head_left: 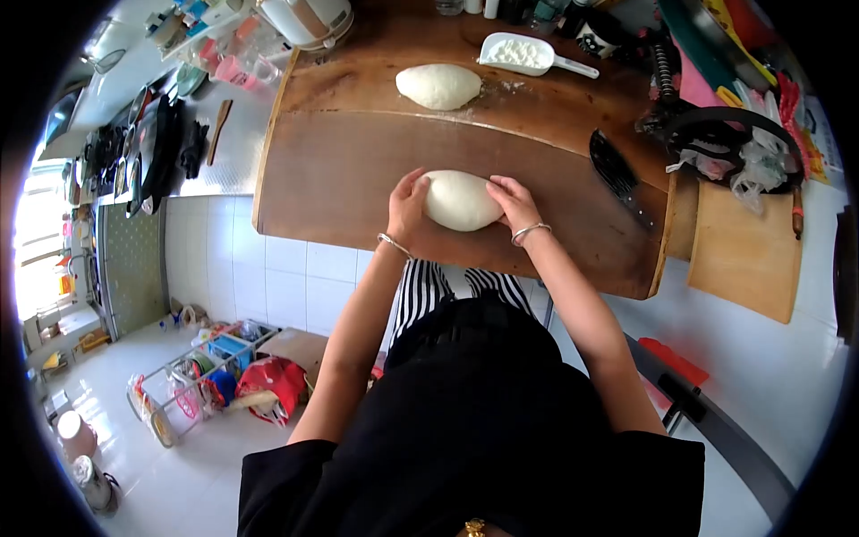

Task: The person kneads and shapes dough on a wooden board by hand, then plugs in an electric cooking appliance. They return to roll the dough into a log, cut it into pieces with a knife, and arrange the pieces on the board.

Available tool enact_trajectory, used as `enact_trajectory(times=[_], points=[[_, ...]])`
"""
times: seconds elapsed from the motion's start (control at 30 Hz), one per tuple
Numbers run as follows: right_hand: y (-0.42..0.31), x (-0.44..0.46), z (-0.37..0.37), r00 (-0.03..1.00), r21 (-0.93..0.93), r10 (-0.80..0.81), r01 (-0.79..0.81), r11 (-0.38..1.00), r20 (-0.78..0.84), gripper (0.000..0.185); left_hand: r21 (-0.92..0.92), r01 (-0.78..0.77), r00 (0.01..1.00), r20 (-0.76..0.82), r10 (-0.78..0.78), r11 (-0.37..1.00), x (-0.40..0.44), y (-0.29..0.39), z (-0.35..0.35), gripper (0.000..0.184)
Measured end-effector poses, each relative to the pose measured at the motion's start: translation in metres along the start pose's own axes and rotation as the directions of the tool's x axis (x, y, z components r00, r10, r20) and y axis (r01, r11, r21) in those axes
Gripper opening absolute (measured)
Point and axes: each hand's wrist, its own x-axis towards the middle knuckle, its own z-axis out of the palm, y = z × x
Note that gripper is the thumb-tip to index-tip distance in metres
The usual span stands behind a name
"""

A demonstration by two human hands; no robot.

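Observation:
A smooth, pale oval of dough [463,201] lies on the brown wooden board [331,179], near its front edge. My left hand [409,204] cups the dough's left end, with the thumb against it. At the right end, my right hand [514,204] curves its fingers round the dough. Both hands wear a bracelet at the wrist. A second oval of dough [439,87] rests farther back, with loose flour beside it. Behind that lies a white scoop [537,57] holding white flour. The undersides of the dough and some fingertips are hidden.
A black brush-like tool [616,166] lies at the board's right. Beyond it are a black-rimmed pan [735,148] with plastic bags and a light wooden board [747,255]. A white appliance [307,20] stands at the back left, and a wooden spatula [219,132] lies on the left counter.

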Motion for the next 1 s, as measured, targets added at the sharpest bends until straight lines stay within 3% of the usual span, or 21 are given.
enact_trajectory(times=[0.17,0.3,0.43,0.53,0.57,0.63,0.67,0.73,0.77,0.8,0.87,0.9,0.97,1.0], points=[[0.009,0.012,0.003,0.992,-0.002,-0.113,0.113,0.994,-0.061,0.028,0.099,0.014,1.000,0.027,-0.016,0.995,0.002,0.011,-0.004,0.037],[-0.012,0.000,0.024,0.971,-0.084,-0.136,0.122,0.989,-0.198,0.023,0.185,0.022,0.997,0.065,-0.034,0.982,0.011,0.012,-0.007,0.036],[-0.026,0.002,0.040,0.968,-0.044,-0.128,0.122,0.992,-0.215,0.025,0.159,0.129,0.984,0.100,-0.146,0.979,0.019,0.023,-0.018,0.037],[-0.041,0.002,0.056,0.972,0.035,0.002,0.006,0.999,-0.237,0.025,0.170,0.133,0.978,0.139,-0.158,0.976,0.016,0.034,-0.027,0.038],[-0.033,0.010,0.057,0.971,-0.007,-0.025,0.024,1.000,-0.236,0.024,0.445,-0.066,0.997,0.069,0.039,0.893,0.008,0.043,-0.025,0.036],[-0.023,0.016,0.062,0.973,-0.049,-0.051,0.041,0.998,-0.226,0.023,0.824,-0.312,0.920,0.139,0.365,0.472,-0.002,0.046,-0.029,0.034],[-0.021,0.020,0.063,0.967,-0.044,-0.065,0.055,0.997,-0.248,0.022,0.826,-0.309,0.920,0.133,0.369,0.472,-0.005,0.048,-0.029,0.034],[-0.014,0.023,0.063,0.959,-0.042,-0.080,0.071,0.997,-0.271,0.021,0.609,-0.463,0.885,0.274,0.377,0.644,-0.014,0.054,-0.021,0.040],[-0.010,0.024,0.061,0.956,-0.092,-0.169,0.151,0.984,-0.239,0.020,0.674,-0.565,0.812,0.351,0.467,0.476,-0.016,0.051,-0.019,0.046],[-0.008,0.027,0.058,0.943,-0.141,-0.264,0.239,0.961,-0.204,0.019,0.665,-0.578,0.802,0.356,0.479,0.473,-0.017,0.048,-0.017,0.046],[-0.001,0.029,0.048,0.949,-0.207,-0.270,0.235,0.950,-0.162,0.021,0.748,-0.624,0.756,0.504,0.417,0.227,-0.019,0.046,-0.009,0.044],[-0.002,0.027,0.044,0.954,-0.216,-0.271,0.240,0.946,-0.128,0.022,0.735,-0.642,0.737,0.513,0.440,0.219,-0.021,0.052,-0.006,0.044],[-0.017,0.018,0.036,0.974,-0.255,-0.204,0.173,0.951,-0.099,0.026,0.720,-0.579,0.815,0.507,0.281,0.383,-0.020,0.065,-0.008,0.040],[-0.032,0.014,0.033,0.985,-0.283,-0.136,0.101,0.954,-0.105,0.029,0.682,-0.634,0.768,0.504,0.394,0.364,-0.008,0.069,-0.010,0.035]])
